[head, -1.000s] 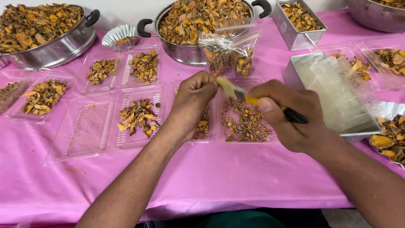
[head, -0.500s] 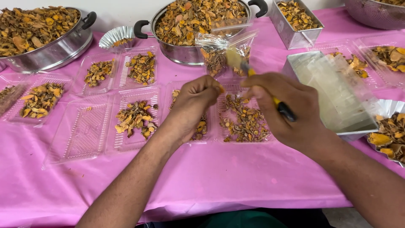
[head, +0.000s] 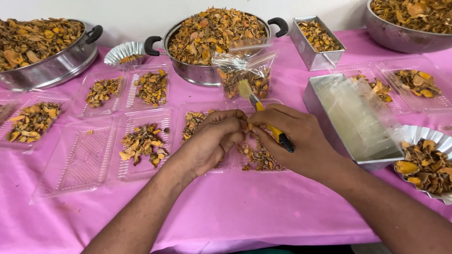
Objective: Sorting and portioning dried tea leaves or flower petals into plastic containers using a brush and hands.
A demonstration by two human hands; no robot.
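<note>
Left hand (head: 214, 141) curled with fingers together, pinching something small that cannot be made out, right against the right hand (head: 294, 141). Right-hand fingers clamped on a yellow-and-black brush (head: 263, 110), bristles tilted up and away. Both over clear plastic trays (head: 141, 141) of dried orange-brown slices on the pink-covered bench (head: 235, 202). Beyond, a heaped steel pot (head: 212, 42) with two small filled bags (head: 245, 75) just before it; to the right, a rectangular metal tin (head: 358, 117).
</note>
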